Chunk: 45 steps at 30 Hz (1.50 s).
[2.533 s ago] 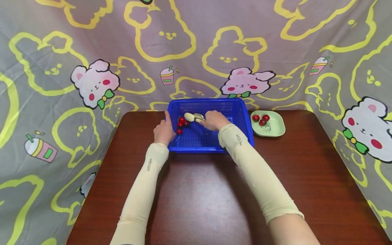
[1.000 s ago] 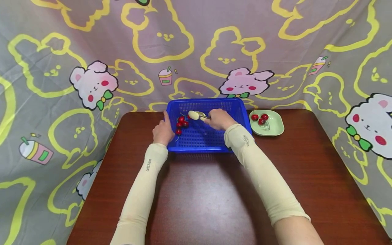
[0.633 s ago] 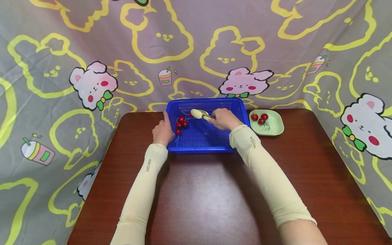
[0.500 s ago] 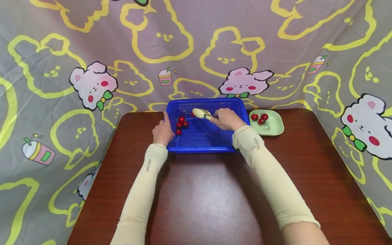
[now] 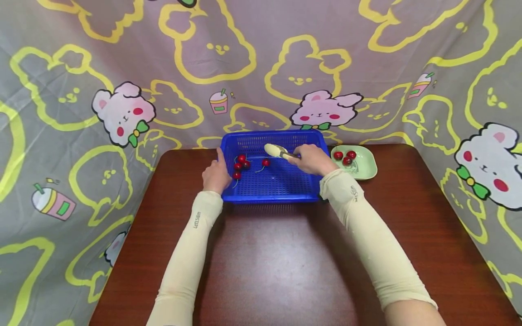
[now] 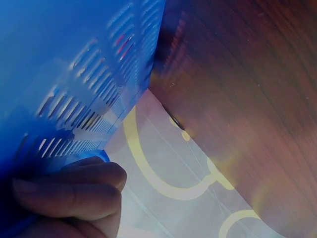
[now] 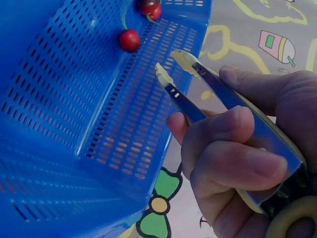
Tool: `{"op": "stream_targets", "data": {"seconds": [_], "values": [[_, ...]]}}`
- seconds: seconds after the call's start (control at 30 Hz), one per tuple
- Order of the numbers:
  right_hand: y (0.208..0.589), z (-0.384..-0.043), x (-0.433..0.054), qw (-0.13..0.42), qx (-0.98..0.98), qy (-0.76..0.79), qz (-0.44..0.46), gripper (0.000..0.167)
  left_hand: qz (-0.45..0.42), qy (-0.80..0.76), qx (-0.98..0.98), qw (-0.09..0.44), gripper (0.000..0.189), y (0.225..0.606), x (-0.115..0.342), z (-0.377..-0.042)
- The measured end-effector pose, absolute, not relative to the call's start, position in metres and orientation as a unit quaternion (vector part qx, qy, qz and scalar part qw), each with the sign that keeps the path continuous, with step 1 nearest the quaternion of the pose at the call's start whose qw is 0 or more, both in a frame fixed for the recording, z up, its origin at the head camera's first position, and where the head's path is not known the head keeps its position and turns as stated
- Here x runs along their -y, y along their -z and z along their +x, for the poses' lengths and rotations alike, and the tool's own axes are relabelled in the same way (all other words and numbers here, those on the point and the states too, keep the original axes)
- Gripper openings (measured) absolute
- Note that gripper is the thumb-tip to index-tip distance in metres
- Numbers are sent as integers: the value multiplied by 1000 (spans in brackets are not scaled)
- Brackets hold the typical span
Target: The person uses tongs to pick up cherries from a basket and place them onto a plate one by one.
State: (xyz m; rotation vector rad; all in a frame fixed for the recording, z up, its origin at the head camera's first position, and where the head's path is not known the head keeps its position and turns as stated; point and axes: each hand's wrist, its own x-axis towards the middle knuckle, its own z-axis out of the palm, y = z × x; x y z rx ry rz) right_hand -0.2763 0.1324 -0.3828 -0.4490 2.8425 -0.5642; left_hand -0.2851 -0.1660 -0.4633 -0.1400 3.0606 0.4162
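Note:
My left hand [image 5: 216, 175] grips the left rim of a blue plastic basket [image 5: 273, 198]; its curled fingers [image 6: 74, 198] show in the left wrist view. Above the basket, my right hand [image 5: 311, 158] holds tongs [image 5: 281, 151] with cream-coloured tips. Those tips stand apart with nothing between them in the right wrist view. A single stemmed cherry [image 5: 266, 162] lies on the basket floor, just below and left of the tips. Several more cherries [image 5: 242, 165] are clustered by the basket's left wall.
To the right of the basket, a pale green dish [image 5: 368, 165] carries 3 cherries [image 5: 347, 160]. Both stand near the back edge of a brown wooden table [image 5: 269, 258]. A patterned cloth [image 5: 253, 54] hangs behind and at both sides.
The tongs have moved right, away from the cherry cluster. One cherry, earlier partly hidden at their tips, now lies in full view on the basket floor. My left hand stays put.

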Motion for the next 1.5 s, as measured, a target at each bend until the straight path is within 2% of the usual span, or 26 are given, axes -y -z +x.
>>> {"op": "stream_targets", "data": {"seconds": [0.6, 0.83, 1.17, 1.5], "values": [[392, -275, -139, 154, -965, 142, -156, 46, -47, -134, -989, 26, 103, 464, 166, -287], [397, -274, -129, 158, -962, 140, -176, 37, -42, -127, -991, 13, 105, 464, 167, -287], [404, -276, -118, 152, -966, 114, -175, 31, -46, -132, -990, 23, 105, 464, 165, -286], [402, -275, -120, 144, -966, 122, -178, 31, -51, -135, -989, 25, 104, 463, 165, -285]]}}
